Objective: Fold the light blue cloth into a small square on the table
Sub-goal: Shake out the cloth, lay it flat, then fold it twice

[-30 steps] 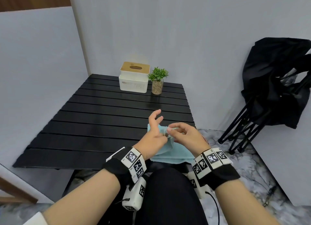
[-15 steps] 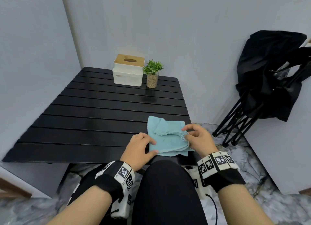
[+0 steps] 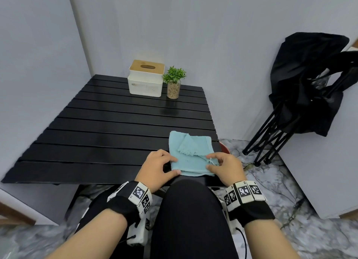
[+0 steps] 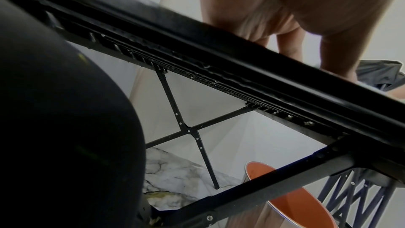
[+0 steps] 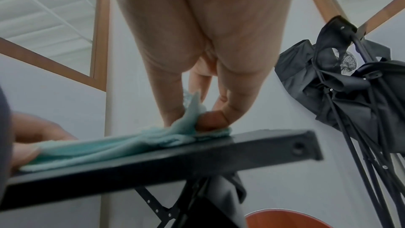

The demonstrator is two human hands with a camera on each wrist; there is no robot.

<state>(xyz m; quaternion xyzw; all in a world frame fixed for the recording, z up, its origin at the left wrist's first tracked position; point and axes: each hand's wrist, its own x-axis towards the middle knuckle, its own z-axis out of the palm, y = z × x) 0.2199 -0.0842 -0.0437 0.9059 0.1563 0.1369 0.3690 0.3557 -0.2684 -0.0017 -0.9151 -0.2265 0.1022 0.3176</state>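
Observation:
The light blue cloth (image 3: 190, 156) lies folded on the near right corner of the black slatted table (image 3: 116, 127), with a loose flap with a frayed edge on top. My left hand (image 3: 175, 165) is at the cloth's near-left corner, thumb and fingers holding its edge. My right hand (image 3: 209, 162) pinches the flap at the cloth's right edge. In the right wrist view the cloth (image 5: 109, 146) is lifted into a small peak between thumb and fingertips (image 5: 210, 120). The left wrist view shows only my left hand's fingers (image 4: 291, 44) reaching down behind the table edge (image 4: 219, 61).
A white tissue box (image 3: 145, 78) with a wooden lid and a small potted plant (image 3: 173, 82) stand at the table's far edge. A folded black chair (image 3: 310, 92) leans on the wall to the right. An orange bin (image 4: 295, 202) sits under the table's right side.
A second ago both hands met over the cloth, the left raised with spread fingers. They have moved apart and down to its left and right edges, and the cloth lies flatter.

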